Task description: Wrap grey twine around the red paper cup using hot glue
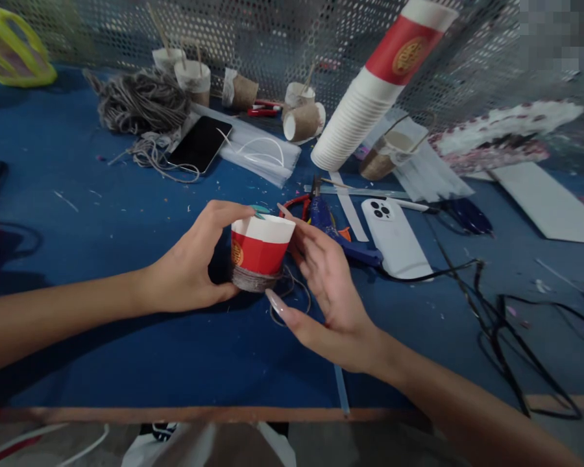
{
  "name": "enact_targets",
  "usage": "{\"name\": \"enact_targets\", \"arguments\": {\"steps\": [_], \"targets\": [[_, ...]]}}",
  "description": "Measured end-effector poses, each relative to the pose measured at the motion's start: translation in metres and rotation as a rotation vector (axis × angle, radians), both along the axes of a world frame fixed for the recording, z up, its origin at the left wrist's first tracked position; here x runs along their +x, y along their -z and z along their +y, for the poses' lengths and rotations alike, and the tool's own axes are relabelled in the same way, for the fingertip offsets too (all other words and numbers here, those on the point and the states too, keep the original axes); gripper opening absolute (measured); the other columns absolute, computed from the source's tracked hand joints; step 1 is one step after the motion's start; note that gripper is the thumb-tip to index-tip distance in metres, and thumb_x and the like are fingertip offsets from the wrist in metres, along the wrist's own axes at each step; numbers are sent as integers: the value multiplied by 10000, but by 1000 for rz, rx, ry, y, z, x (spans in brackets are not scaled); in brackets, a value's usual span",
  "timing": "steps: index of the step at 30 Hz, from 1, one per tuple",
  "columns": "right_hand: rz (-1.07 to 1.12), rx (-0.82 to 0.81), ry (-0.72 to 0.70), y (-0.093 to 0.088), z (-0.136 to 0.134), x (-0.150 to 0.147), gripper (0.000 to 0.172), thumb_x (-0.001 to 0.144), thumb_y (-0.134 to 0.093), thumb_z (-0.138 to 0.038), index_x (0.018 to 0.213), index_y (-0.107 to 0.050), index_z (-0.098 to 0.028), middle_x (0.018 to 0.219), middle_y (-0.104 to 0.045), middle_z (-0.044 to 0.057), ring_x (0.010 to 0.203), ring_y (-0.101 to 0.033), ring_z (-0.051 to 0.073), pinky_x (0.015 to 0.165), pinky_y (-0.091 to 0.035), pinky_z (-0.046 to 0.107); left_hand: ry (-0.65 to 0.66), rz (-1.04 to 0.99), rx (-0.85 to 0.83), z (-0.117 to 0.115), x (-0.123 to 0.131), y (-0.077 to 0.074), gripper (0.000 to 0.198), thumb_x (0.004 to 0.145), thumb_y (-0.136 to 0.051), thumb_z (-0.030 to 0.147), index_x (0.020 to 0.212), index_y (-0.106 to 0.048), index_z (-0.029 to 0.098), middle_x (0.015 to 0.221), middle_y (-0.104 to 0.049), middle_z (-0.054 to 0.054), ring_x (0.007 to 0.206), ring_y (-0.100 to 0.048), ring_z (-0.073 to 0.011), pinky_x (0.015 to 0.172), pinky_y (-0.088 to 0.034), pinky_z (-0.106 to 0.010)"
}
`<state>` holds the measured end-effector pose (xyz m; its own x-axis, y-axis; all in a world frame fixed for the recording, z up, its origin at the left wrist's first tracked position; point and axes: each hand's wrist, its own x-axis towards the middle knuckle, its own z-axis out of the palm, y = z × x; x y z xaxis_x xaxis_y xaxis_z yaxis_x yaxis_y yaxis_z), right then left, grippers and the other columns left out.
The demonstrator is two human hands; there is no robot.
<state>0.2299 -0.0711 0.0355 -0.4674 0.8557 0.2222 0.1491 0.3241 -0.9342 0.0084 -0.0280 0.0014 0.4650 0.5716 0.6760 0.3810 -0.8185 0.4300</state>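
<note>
A paper cup [263, 250], red with a white rim and a gold emblem, is tilted slightly between my hands, just above the table. Grey yarn [255, 279] is wrapped in several turns around its base, and a loose strand loops off to the right. My left hand [194, 259] grips the cup from the left, with a finger at the rim and the thumb low by the yarn. My right hand [328, 295] curves around the right side with fingers apart. Its thumb tip is close to the wrapped base; whether it touches is unclear.
Behind lie a grey yarn bundle [141, 104], a black phone [200, 144] and a leaning stack of paper cups [365, 97]. At right are a blue glue gun [324, 217], a white phone [399, 240] and black cables [496, 324]. Small wrapped cups [304, 123] stand along the mesh.
</note>
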Motion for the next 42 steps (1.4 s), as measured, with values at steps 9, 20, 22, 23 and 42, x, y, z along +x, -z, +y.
{"name": "enact_targets", "arguments": {"steps": [9, 20, 22, 23, 42], "targets": [[16, 7, -3, 8, 2, -1, 719, 823, -661, -187, 1409, -253, -274, 1620, -195, 100, 1494, -239, 241, 1230, -266, 474, 32, -11, 25, -2, 2, -1, 800, 710, -676, 193, 1422, -313, 221, 1202, -523, -116, 1133, -546, -296, 899, -581, -494], [10, 4, 15, 8, 1, -2, 694, 843, -638, -173, 1419, -263, -265, 1621, -205, 98, 1489, -255, 241, 1225, -276, 464, 23, -14, -7, -3, 1, -2, 751, 721, -677, 215, 1395, -345, 227, 1197, -530, -114, 1129, -553, -300, 906, -576, -504], [16, 13, 13, 8, 2, -2, 681, 844, -631, -163, 1410, -266, -263, 1620, -206, 99, 1490, -252, 236, 1229, -266, 468, 26, -15, 7, -3, 2, -2, 760, 720, -698, 226, 1393, -346, 223, 1194, -536, -118, 1123, -556, -304, 903, -576, -510], [14, 13, 15, 8, 2, -3, 677, 843, -629, -162, 1406, -269, -266, 1619, -209, 97, 1490, -252, 237, 1229, -263, 473, 26, -15, 11, -2, 2, -2, 765, 720, -702, 230, 1395, -341, 228, 1195, -537, -117, 1123, -556, -305, 904, -576, -517], [-23, 11, 15, 8, 2, -2, 732, 824, -645, -180, 1429, -244, -276, 1614, -226, 95, 1485, -263, 259, 1222, -281, 496, 22, -10, 27, -3, 1, 0, 749, 719, -692, 216, 1387, -353, 228, 1218, -539, -123, 1137, -559, -304, 929, -552, -520]]}}
